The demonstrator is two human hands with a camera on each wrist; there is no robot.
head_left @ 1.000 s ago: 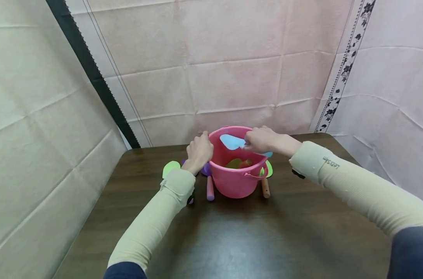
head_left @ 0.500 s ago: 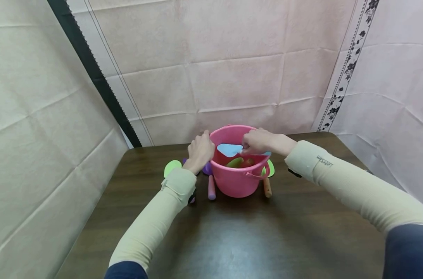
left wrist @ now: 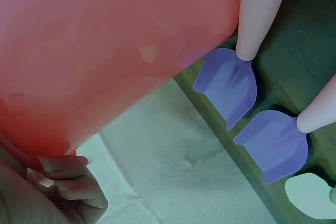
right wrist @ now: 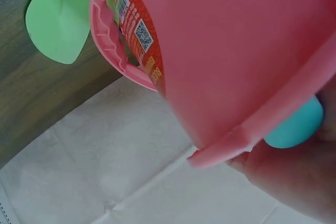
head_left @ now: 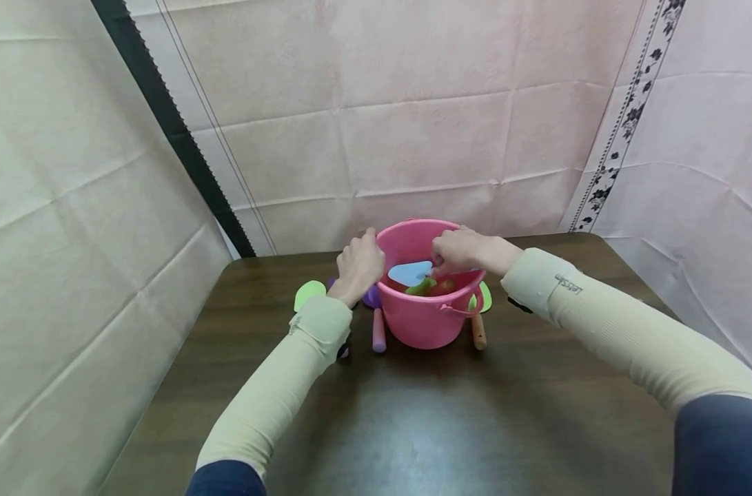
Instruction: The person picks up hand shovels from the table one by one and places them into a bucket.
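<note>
The blue shovel lies across the mouth of the pink bucket, its blade inside the rim to the left of your right hand; your fingers there curl round its handle, a rounded end showing past them in the right wrist view. Your left hand grips the bucket's left rim, fingertips bent over the lip; inside, below the shovel blade, sit a green object and a red object, too partly hidden to name more closely.

The bucket's carrying handle hangs down on the right side, in front of a green trowel with a wooden grip; on the left, just beside the bucket, comes one purple trowel with a pink grip, then a second purple trowel, then a pale green trowel; your left forearm covers part of that row from above.

The wooden table has its back edge close behind the bucket, with the draped cloth rising just beyond; cloth walls slope up left and right, well apart from the bucket; the widest room lies on your side, where the tabletop stretches forward between your forearms.
</note>
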